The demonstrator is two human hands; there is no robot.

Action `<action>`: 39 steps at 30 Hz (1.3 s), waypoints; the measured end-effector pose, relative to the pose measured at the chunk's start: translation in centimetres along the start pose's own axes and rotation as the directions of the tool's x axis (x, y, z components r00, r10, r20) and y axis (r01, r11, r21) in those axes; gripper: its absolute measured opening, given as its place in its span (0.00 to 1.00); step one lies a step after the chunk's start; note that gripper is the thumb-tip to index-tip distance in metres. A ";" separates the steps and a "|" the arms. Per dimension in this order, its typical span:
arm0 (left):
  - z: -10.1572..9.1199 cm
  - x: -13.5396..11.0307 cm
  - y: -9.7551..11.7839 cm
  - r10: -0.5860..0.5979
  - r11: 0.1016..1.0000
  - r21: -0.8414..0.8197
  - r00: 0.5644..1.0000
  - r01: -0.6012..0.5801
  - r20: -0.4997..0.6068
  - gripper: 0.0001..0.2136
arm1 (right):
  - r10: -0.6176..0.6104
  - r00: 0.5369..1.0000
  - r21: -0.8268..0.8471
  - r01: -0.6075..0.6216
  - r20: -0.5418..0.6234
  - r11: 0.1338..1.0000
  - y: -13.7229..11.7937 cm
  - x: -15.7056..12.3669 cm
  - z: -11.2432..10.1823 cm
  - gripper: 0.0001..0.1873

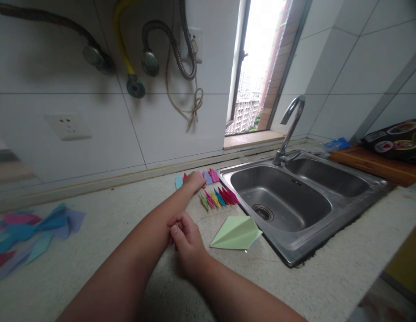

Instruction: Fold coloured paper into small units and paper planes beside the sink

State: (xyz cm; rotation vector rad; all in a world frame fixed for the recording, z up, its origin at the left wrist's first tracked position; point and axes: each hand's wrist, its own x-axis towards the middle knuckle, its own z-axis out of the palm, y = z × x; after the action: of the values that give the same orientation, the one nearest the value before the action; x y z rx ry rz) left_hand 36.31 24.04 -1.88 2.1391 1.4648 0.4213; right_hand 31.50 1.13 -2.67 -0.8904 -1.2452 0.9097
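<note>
My left hand (195, 180) stretches over to the back row of folded paper pieces beside the sink. Its fingers are curled and mostly hidden, so whatever they grip does not show. Around it stand a light blue folded piece (178, 181), a lavender one (207, 178) and a pink one (213, 175). A front row of narrow pointed folded papers (218, 198) in green, pink, yellow, blue and red lies just nearer. My right hand (187, 238) is closed beside my left forearm, thumb against curled fingers, with nothing visible in it. To its right rests a pale green creased kite-shaped paper (235, 233).
A double steel sink (281, 197) with a curved faucet (291, 125) is set into the counter on the right. More folded papers (36, 228), blurred, lie at the left. Behind the sink's far end are a wooden board (378, 162) and a dark printed bag (398, 141).
</note>
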 end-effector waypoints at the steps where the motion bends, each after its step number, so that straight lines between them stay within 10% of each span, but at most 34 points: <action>1: 0.0 0.0 0.0 0.001 1.000 -0.002 1.000 -0.001 0.001 0.07 | -0.002 1.000 -0.002 0.002 0.003 1.000 0.0 0.0 0.0 0.10; 39: 0.0 -0.7 0.5 0.015 0.999 0.042 1.000 -0.014 -0.014 0.12 | -0.005 1.000 -0.052 0.005 -0.007 0.999 0.2 0.2 -0.2 0.09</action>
State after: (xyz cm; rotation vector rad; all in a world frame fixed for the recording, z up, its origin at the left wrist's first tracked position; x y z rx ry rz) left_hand 36.41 23.24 -1.54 2.1847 1.4792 0.4157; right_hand 31.70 1.44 -2.82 -0.9308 -1.2696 0.8729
